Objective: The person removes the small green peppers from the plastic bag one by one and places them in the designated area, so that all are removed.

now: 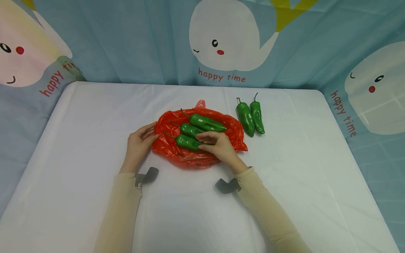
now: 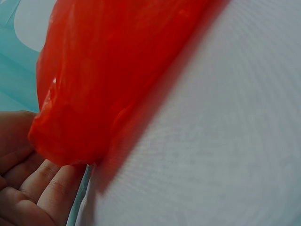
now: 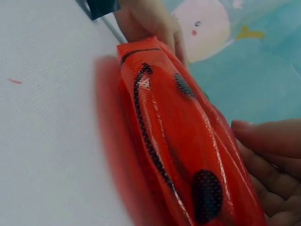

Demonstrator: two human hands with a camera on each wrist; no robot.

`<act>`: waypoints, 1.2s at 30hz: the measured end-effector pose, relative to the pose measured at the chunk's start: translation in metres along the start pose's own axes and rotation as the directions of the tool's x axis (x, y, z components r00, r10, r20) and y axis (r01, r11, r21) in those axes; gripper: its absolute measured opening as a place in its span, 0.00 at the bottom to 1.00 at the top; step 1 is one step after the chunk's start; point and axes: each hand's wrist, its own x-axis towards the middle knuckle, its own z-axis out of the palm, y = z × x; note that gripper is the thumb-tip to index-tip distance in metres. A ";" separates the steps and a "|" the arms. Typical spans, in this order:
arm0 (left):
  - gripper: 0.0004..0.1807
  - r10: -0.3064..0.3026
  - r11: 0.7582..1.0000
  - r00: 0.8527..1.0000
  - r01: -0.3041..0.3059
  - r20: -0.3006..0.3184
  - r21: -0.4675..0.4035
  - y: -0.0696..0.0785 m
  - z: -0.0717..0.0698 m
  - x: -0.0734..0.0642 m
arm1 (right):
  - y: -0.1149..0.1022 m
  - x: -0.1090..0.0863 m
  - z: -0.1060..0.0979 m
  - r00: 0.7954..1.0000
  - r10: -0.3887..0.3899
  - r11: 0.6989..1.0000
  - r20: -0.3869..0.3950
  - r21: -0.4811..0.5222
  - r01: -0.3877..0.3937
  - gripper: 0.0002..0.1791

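A red plastic bag (image 1: 202,163) lies spread on the table with its mouth upward, and dark marks show on its side in the right wrist view. Three green peppers rest in it: an upper one (image 1: 207,122), a middle one (image 1: 189,130) and a lower one (image 1: 186,142). At the bag's left edge, my left hand (image 1: 139,142) holds the rim, thumb and fingers touching the plastic. My right hand (image 1: 221,146) reaches over the bag and grips the lower pepper's right end between thumb and fingers, hiding its tip. The right wrist view shows the bag but not the gripped pepper.
Two more green peppers, one larger (image 1: 245,117) and one slimmer (image 1: 257,116), lie side by side to the right of the bag. The white table (image 1: 300,175) ends at a blue whale-print curtain (image 1: 142,42) at the back and sides.
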 end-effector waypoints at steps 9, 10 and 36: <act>0.25 0.011 1.000 1.000 -0.011 -0.005 -0.009 0.001 0.001 -0.001 | 0.001 -0.001 0.003 1.000 0.011 0.996 -0.003 -0.092 -0.011 0.20; 0.25 0.012 1.000 1.000 -0.012 -0.005 -0.010 0.002 0.001 -0.001 | 0.001 -0.001 0.003 1.000 0.014 0.995 -0.002 -0.096 -0.014 0.20; 0.24 -0.013 1.000 1.000 0.012 0.005 0.021 0.017 0.000 -0.007 | 0.005 -0.001 0.003 0.999 -0.022 0.994 0.030 -0.107 0.025 0.20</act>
